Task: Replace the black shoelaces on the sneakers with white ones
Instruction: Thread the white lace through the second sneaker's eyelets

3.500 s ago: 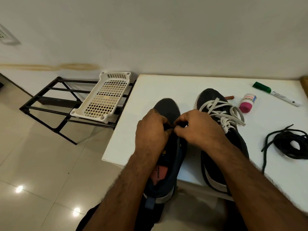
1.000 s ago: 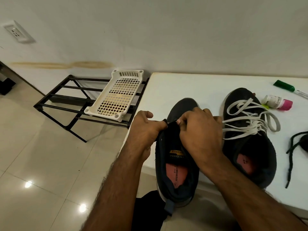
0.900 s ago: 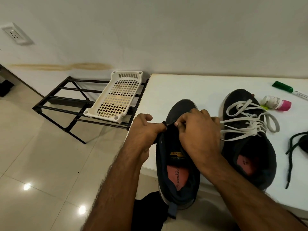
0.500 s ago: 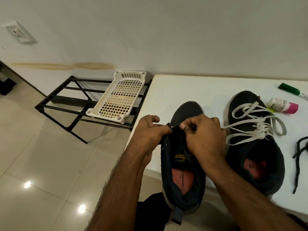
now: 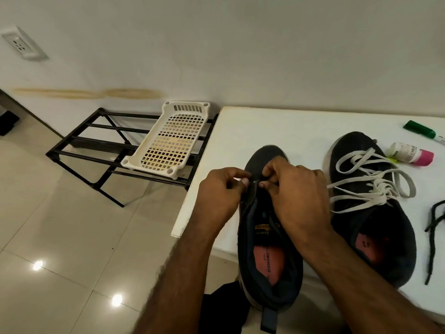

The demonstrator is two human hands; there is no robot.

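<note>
Hands both on near sneaker point(image 5: 267, 249), heel hanging off table point(image 5: 252, 131) edge: left hand point(image 5: 220, 194) pinches the dark upper at the left eyelet edge, right hand point(image 5: 297, 191) has fingers curled at the throat, pinching something dark there; lace or flap, can't tell. Second sneaker point(image 5: 375, 227) sits just right on the table, already in white laces point(image 5: 370, 182). Black lace point(image 5: 433, 227) lies loose at right edge; marker point(image 5: 420, 129) and small bottle point(image 5: 409, 154) behind.

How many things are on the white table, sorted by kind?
Sneakers: 2, the sneaker being worked on and the white-laced sneaker
Loose black shoelace: 1
Green marker: 1
Pink-capped bottle: 1
Total: 5
</note>
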